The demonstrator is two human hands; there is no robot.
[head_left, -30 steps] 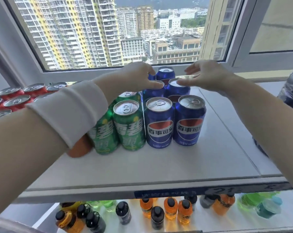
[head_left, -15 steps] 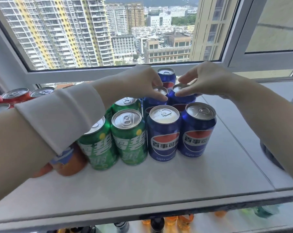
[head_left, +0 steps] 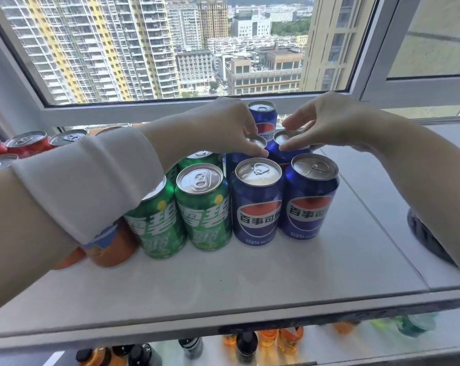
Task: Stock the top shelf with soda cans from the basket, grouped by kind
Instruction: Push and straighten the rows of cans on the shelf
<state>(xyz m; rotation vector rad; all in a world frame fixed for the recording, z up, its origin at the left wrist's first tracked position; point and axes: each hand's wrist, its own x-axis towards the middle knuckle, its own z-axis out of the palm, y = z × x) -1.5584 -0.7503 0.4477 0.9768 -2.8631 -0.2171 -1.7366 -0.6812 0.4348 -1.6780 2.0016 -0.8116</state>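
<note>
On the white top shelf (head_left: pixel 250 273) stand blue cola cans in two columns, green lemon-lime cans (head_left: pixel 202 207) to their left, orange cans (head_left: pixel 112 249) under my left forearm and red cans (head_left: pixel 25 143) at the far left. My left hand (head_left: pixel 223 125) grips the rim of a second-row blue can (head_left: pixel 258 142) from above. My right hand (head_left: pixel 329 120) pinches the top of the neighbouring second-row blue can (head_left: pixel 284 151). Two blue cans (head_left: pixel 258 207) stand in front and one more blue can (head_left: pixel 263 114) behind. The basket is out of view.
A window frame (head_left: pixel 170 109) runs right behind the cans. A dark round object (head_left: pixel 424 233) sits at the shelf's right edge behind my right forearm. Bottles with black caps (head_left: pixel 246 344) and orange drinks stand on the shelf below.
My view has tilted and moved closer to the shelf. Both hands have come down from just above the second-row blue cans onto their tops and now hold them.
</note>
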